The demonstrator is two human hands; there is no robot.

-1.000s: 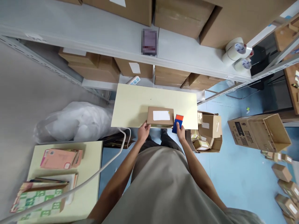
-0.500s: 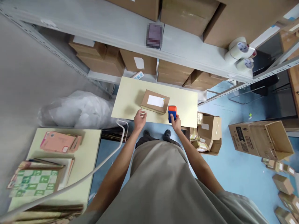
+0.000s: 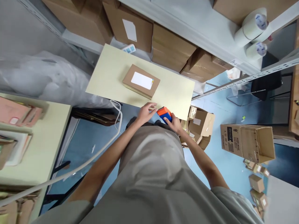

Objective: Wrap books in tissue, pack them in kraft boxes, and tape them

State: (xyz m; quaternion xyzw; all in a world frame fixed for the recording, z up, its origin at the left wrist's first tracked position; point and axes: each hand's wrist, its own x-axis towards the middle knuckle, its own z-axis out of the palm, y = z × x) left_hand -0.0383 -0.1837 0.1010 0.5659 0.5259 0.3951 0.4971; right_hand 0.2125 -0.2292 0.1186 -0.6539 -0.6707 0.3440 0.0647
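A flat cardboard parcel (image 3: 141,81) with a white label lies on the pale yellow table (image 3: 112,74). My right hand (image 3: 174,123) is closed round a small orange and blue device (image 3: 164,113), held just off the table's near edge. My left hand (image 3: 146,112) reaches toward the device with fingers curled and fingertips close to its orange end. Both hands hover in front of my body, apart from the parcel.
Grey shelving (image 3: 187,28) with cardboard boxes and tape rolls (image 3: 251,26) stands behind the table. Open boxes (image 3: 247,143) sit on the blue floor at right. A second table (image 3: 25,133) with pink envelopes is at left, a white plastic bag (image 3: 46,77) behind it.
My left hand let go of the parcel and came toward the device. My right hand lifted the device off the table toward my body. The view swung left and tilted.
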